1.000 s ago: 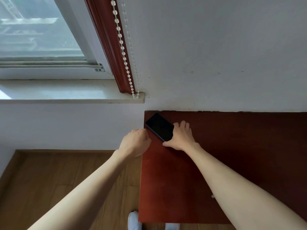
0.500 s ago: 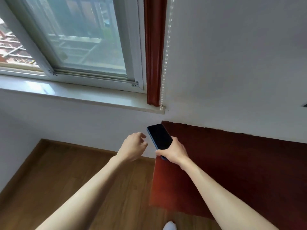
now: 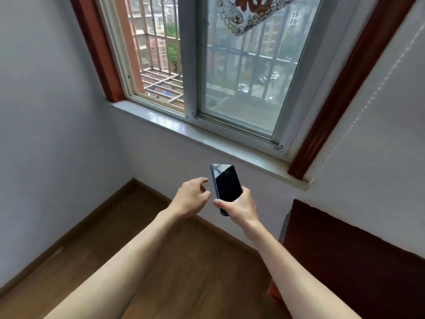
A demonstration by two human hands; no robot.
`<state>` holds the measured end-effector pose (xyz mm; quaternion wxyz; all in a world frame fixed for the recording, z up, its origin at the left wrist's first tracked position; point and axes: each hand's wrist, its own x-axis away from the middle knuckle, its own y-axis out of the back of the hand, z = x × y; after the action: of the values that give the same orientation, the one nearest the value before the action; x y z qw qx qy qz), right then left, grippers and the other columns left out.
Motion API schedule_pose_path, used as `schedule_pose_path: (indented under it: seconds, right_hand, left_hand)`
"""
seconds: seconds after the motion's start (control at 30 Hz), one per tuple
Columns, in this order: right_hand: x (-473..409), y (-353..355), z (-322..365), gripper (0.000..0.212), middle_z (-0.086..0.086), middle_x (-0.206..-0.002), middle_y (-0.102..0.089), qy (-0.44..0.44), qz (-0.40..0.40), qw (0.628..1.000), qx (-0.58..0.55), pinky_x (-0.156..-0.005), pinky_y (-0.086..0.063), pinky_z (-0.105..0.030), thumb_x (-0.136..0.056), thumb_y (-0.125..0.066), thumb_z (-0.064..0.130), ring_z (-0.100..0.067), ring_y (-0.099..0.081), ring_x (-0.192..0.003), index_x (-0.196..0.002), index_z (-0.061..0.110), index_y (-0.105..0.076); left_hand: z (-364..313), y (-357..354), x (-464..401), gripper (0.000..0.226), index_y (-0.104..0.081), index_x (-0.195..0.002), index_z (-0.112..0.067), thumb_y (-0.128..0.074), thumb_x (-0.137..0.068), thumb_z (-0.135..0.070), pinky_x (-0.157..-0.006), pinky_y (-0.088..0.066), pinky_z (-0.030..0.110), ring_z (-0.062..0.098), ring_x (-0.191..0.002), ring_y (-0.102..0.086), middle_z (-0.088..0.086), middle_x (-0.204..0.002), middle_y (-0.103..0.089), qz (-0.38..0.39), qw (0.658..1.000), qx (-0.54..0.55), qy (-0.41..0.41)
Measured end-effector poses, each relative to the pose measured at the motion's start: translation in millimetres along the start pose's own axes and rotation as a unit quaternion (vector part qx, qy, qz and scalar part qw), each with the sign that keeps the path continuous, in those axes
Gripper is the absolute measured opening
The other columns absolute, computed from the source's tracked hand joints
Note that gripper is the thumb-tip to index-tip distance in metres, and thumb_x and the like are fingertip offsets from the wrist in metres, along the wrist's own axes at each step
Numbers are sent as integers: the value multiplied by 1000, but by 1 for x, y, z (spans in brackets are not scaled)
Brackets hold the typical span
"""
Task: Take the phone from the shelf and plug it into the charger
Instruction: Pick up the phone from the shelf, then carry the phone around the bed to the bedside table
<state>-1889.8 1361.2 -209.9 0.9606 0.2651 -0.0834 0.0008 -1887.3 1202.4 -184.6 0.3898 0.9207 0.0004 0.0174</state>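
A dark phone (image 3: 226, 184) with a blue edge and a black screen is held upright in my right hand (image 3: 239, 207), which grips its lower end, in the air in front of the wall below the window. My left hand (image 3: 192, 195) hovers just left of the phone with fingers loosely spread, holding nothing and not touching it. The dark red wooden shelf (image 3: 345, 254) lies at the lower right, with nothing on the part I see. No charger is in view.
A window (image 3: 230, 72) with a white sill (image 3: 207, 137) and red-brown frame fills the top. White walls meet in a corner at left. Wooden floor (image 3: 161, 261) lies below. A bead cord (image 3: 358, 116) hangs at right.
My right hand has lifted the phone off the shelf and carried it left, away from it. The view has swung left toward the window; my left hand has opened beside the phone.
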Motion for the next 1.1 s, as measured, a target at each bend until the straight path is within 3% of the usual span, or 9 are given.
schedule_pose_path:
  seconds: [0.1,0.23,0.4,0.6,0.73,0.83,1.0,1.1]
  right_hand:
    - [7,-40,31,71,-3,-107,-68,20,29,999,-2,-83,-60,-44,-58,-85,41,-23,-66,-100,-119,18,-57]
    - [12,-91,62,87,0,-114,-67,59,61,996,35,-84,-58,-36,-53,-84,46,-21,-65,-105,-128,18,-53]
    - [7,-150,93,97,-2,-122,-62,94,130,984,77,-89,-55,-37,-55,-82,45,-22,-62,-110,-139,17,-43]
    - [-22,-225,135,94,-3,-120,-62,158,218,956,118,-88,-55,-39,-56,-81,43,-23,-62,-109,-137,17,-43]
    - [-45,-277,172,89,0,-119,-61,214,277,928,131,-84,-56,-38,-53,-79,44,-23,-63,-106,-132,19,-46]
    - [-52,-314,198,93,-2,-125,-58,258,316,902,143,-89,-54,-39,-55,-81,43,-23,-61,-111,-137,18,-43]
    - [-48,-374,233,98,-4,-130,-55,308,382,856,160,-93,-53,-40,-59,-82,42,-24,-57,-116,-142,17,-37]
    - [-39,-415,253,99,-6,-132,-53,337,417,827,170,-93,-53,-39,-61,-83,42,-25,-56,-117,-144,16,-35]
  left_hand:
    - [31,35,17,50,-54,-138,-12,-57,-89,-18,-102,-48,35,23,-113,-63,11,-127,-67,-27,999,-4,42]
    - [71,72,35,51,-55,-137,-12,-56,-86,-18,-105,-43,34,23,-123,-57,10,-134,-63,-61,993,2,101]
    - [119,111,45,45,-62,-130,-17,-54,-86,-19,-97,-48,37,24,-112,-62,6,-119,-70,-82,984,1,159]
    - [179,160,39,38,-66,-123,-17,-54,-87,-19,-93,-51,36,25,-106,-64,7,-119,-71,-134,961,2,243]
    - [210,198,34,33,-69,-118,-12,-55,-88,-16,-79,-51,29,25,-83,-65,6,-94,-73,-190,933,14,304]
    - [232,224,38,34,-68,-119,-10,-56,-88,-17,-77,-44,26,28,-95,-68,11,-103,-75,-231,909,10,346]
    - [267,260,60,37,-68,-120,-12,-53,-86,-19,-80,-50,30,30,-93,-69,9,-102,-75,-292,864,25,409]
    - [291,283,78,38,-68,-120,-13,-52,-85,-19,-86,-57,39,30,-94,-68,7,-100,-74,-334,837,46,431]
